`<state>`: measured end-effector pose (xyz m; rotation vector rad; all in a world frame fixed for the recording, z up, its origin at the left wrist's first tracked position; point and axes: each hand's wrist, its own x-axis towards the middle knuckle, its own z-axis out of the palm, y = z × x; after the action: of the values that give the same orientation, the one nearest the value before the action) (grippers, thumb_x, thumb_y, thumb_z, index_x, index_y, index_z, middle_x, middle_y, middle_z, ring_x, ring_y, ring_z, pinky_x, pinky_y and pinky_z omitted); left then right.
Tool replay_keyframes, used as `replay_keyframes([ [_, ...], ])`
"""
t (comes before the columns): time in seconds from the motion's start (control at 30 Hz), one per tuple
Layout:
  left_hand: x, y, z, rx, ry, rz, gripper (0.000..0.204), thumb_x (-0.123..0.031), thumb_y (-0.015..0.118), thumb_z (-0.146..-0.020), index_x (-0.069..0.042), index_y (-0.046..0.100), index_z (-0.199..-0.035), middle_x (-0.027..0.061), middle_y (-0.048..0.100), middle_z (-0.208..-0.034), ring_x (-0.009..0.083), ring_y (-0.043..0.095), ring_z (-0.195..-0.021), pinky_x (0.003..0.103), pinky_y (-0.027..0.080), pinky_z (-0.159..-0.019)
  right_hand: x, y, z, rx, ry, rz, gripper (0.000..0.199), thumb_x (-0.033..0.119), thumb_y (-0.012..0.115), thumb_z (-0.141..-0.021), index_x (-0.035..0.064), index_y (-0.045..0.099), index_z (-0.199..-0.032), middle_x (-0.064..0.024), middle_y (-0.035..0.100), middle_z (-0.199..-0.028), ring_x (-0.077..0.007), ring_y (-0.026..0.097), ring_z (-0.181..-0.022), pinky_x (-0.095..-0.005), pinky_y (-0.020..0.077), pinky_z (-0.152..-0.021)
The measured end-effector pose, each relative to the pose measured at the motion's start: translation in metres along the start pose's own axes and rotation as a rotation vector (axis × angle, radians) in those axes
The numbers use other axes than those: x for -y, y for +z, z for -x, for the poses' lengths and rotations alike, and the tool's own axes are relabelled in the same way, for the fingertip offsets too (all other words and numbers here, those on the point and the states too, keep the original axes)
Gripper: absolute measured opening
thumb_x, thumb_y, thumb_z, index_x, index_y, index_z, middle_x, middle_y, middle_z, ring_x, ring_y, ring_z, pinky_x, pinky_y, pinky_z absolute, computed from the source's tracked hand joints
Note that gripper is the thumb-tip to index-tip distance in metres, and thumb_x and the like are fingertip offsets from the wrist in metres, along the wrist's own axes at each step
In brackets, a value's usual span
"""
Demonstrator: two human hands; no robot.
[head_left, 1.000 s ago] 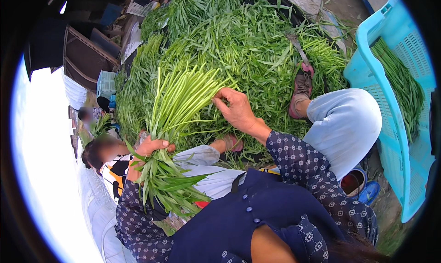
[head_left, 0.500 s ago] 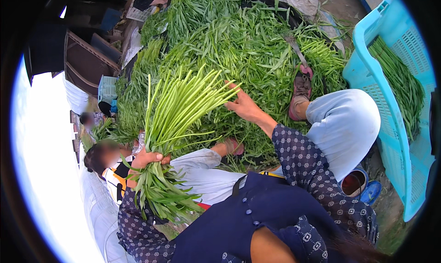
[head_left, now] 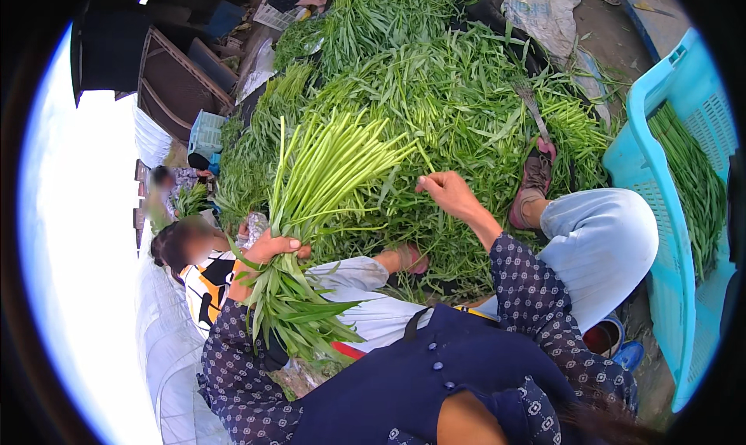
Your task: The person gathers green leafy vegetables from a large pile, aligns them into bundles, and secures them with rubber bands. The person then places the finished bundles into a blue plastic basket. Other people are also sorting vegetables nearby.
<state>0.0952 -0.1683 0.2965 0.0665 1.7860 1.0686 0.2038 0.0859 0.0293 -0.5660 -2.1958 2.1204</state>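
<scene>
Your left hand (head_left: 268,251) sits at centre-left of the frame, wrapped around a bundle of stalks (head_left: 311,212) whose cut ends fan toward the centre and whose leaves hang toward the lower left. Your right hand (head_left: 447,192) is just right of centre, on the heap of greens (head_left: 435,80) filling the upper middle. A crate (head_left: 660,235) holding more stalks stands at the right edge. Another person (head_left: 186,247) sits left of the bundle.

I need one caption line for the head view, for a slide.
Left hand grips a bunch of green stems; right hand reaches into the heap of greens, beside a blue crate.
</scene>
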Motion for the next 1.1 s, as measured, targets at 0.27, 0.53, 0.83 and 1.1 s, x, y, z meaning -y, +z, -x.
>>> replay_keyframes([
  [0.27,-0.010,0.024,-0.022,0.065,-0.024,-0.021,0.063,-0.012,0.064,-0.077,-0.002,0.040,-0.134,0.0088,0.055,-0.084,0.0136,0.049,-0.069,0.024,0.045,-0.058,0.077,0.059,0.023,0.150,-0.162,-0.718,0.034,0.029,0.059,-0.094,-0.0029,0.068,-0.102,-0.0048,0.067,-0.087,-0.0123,0.057,-0.081,-0.0276,0.0450,-0.079],
  [0.53,-0.007,0.011,-0.012,0.059,0.022,-0.013,0.059,-0.015,0.064,-0.077,-0.002,0.042,-0.130,0.0063,0.051,-0.081,0.0126,0.043,-0.064,0.025,0.040,-0.054,-0.008,0.031,-0.013,-0.297,-0.009,-0.487,0.020,0.015,0.058,-0.091,-0.0025,0.064,-0.099,-0.0034,0.063,-0.090,-0.0115,0.056,-0.073,-0.0266,0.0458,-0.073],
  [0.83,-0.009,0.037,0.006,0.071,-0.022,0.043,0.057,-0.015,0.064,-0.077,-0.004,0.042,-0.129,0.0090,0.049,-0.077,0.0139,0.045,-0.062,0.025,0.040,-0.047,0.048,0.041,0.010,0.093,-0.056,-0.926,0.029,0.015,0.061,-0.092,0.0045,0.055,-0.119,-0.0036,0.063,-0.099,-0.0117,0.060,-0.076,-0.0265,0.0509,-0.076],
  [1.1,-0.009,0.011,0.015,0.078,0.069,-0.403,0.052,-0.011,0.069,-0.073,0.000,0.052,-0.121,0.0090,0.062,-0.086,0.0164,0.057,-0.076,0.029,0.045,-0.066,-0.003,0.015,-0.012,-0.254,-0.035,-1.220,0.020,0.027,0.050,-0.100,0.0091,0.058,-0.106,0.0037,0.058,-0.082,-0.0070,0.053,-0.067,-0.0253,0.0480,-0.062],
])
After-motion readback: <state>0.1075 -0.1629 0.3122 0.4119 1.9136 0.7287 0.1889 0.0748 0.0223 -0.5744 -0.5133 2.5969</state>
